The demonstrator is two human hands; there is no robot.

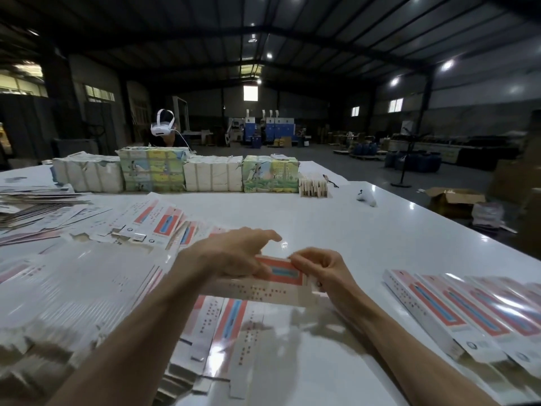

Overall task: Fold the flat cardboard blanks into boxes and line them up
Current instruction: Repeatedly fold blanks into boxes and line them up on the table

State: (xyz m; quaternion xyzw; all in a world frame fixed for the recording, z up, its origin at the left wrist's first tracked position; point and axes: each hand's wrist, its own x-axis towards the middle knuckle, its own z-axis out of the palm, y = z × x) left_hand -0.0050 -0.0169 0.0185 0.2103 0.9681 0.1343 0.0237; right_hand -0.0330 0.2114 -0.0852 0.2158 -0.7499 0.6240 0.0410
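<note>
Over the near middle of the white table point(336, 218), in the head view, both hands meet on one cardboard blank point(263, 291). It is raised a little off the tabletop and lies crosswise, its red and blue panel point(282, 273) between the two hands and its pale printed side turned toward the camera. The left hand point(234, 254) lies over the blank's left part with its fingers stretched fairly straight and slightly spread past the far edge, the thumb resting against the red panel. The right hand point(320, 268) has its fingers curled and pinches the blank's right end near the top edge. Motion blur softens both hands, so the exact folds of the card cannot be made out.

To the left a large heap of flat blanks point(73, 294) covers the table, and more blanks point(158, 221) fan out behind it. Further flat blanks point(228, 326) lie under the forearms. At the right edge a row of folded boxes point(468, 315) lies side by side, touching one another. Along the far side stand wrapped bundles point(152, 171), some plain, some with colourful pictures. Behind them a person wears a white headset point(162, 127). A small white object point(366, 197) rests apart on the table, and an open carton point(453, 197) sits on the floor beyond.
</note>
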